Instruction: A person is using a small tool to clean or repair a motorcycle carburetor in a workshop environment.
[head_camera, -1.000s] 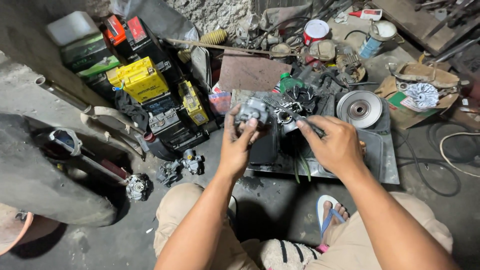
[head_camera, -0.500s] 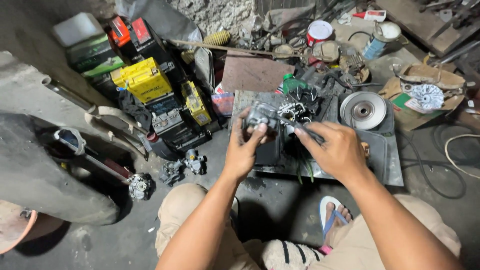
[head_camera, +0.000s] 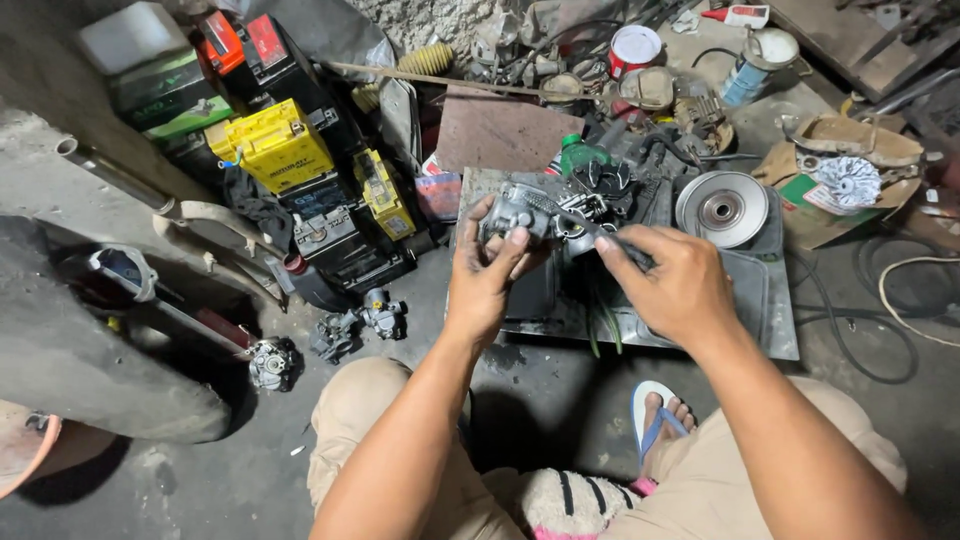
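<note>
engine part (head_camera: 525, 212): grey metal, dull and grimy
round disc (head_camera: 722, 209): shiny smooth metal
tray (head_camera: 775, 310): flat grey metal, scuffed
yellow box (head_camera: 272, 148): smooth plastic
floor (head_camera: 200, 470): rough grey concrete

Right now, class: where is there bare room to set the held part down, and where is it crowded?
Bare floor lies left of the knee, below the loose carburettors. The near edge of the metal tray is bare, under the right hand. It is crowded behind the left hand: batteries, pulley disc, cans.
</note>
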